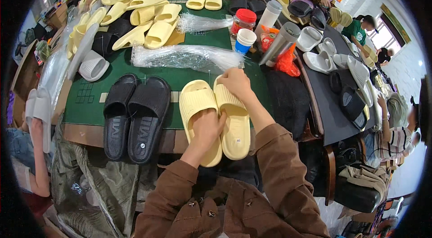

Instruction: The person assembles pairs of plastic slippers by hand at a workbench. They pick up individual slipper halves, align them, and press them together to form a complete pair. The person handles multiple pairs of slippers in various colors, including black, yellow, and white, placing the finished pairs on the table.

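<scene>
A pair of pale yellow slide slippers stands side by side, toes away from me, at the table's near edge. Inside the left yellow slipper, my left hand has its fingers under the strap, with the thumb between the two. My right hand is closed at the toe end of the right yellow slipper; what its fingertips pinch is hidden. A thin clear strand rises by the toes. To the left lie two black slippers, apparently joined by a clear tie. Just beyond my hands is a bundle of clear plastic ties.
Yellow slippers are heaped at the far left of the green table, beside a light grey slipper. A blue-white cup, red-lidded jar and metal flask stand right. Other people work around, some handling slippers.
</scene>
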`<control>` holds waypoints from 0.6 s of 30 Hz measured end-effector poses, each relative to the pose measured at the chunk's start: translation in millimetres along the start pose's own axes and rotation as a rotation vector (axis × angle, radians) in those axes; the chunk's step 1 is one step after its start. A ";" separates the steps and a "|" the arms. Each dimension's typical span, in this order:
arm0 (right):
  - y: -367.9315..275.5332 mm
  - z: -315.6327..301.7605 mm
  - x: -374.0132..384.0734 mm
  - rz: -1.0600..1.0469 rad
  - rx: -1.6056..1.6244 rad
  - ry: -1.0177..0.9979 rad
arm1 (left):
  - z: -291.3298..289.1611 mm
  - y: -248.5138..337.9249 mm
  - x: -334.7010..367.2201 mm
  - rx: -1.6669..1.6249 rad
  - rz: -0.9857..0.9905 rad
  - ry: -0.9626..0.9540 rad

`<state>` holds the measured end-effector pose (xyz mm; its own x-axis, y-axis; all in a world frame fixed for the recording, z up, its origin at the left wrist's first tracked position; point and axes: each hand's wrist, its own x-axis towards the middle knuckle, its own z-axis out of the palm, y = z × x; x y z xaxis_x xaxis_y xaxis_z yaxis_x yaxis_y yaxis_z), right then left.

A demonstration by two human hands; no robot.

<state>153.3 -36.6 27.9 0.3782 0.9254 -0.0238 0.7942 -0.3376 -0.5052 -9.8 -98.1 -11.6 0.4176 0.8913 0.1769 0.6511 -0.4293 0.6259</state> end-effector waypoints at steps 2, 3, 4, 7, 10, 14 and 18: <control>3.3 6.9 -1.4 -0.077 0.197 0.098 | -3.4 1.6 -0.6 -0.018 -0.020 -0.055; 0.1 6.8 -2.6 -0.121 0.295 0.147 | -5.6 1.4 -0.1 -0.025 -0.017 -0.067; -2.4 2.6 -4.3 -0.176 0.350 0.173 | -6.9 1.2 0.4 -0.033 -0.013 -0.079; -9.9 4.3 1.3 -0.161 0.859 0.084 | -5.5 3.4 -0.6 -0.029 -0.004 -0.032; -19.3 1.2 -1.1 -0.241 0.744 -0.073 | 1.0 -3.0 -1.4 -0.060 0.014 -0.019; -24.7 4.7 -5.7 -0.301 0.654 -0.052 | -0.2 -2.6 -1.1 -0.054 -0.007 -0.045; -23.4 9.5 -11.7 -0.298 0.825 0.054 | -14.8 4.6 -2.4 -0.039 0.006 -0.099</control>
<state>125.8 -37.9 31.7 0.2487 0.9387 0.2387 0.2746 0.1680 -0.9468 -17.1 -100.0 2.1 0.4828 0.8693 0.1058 0.6240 -0.4263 0.6549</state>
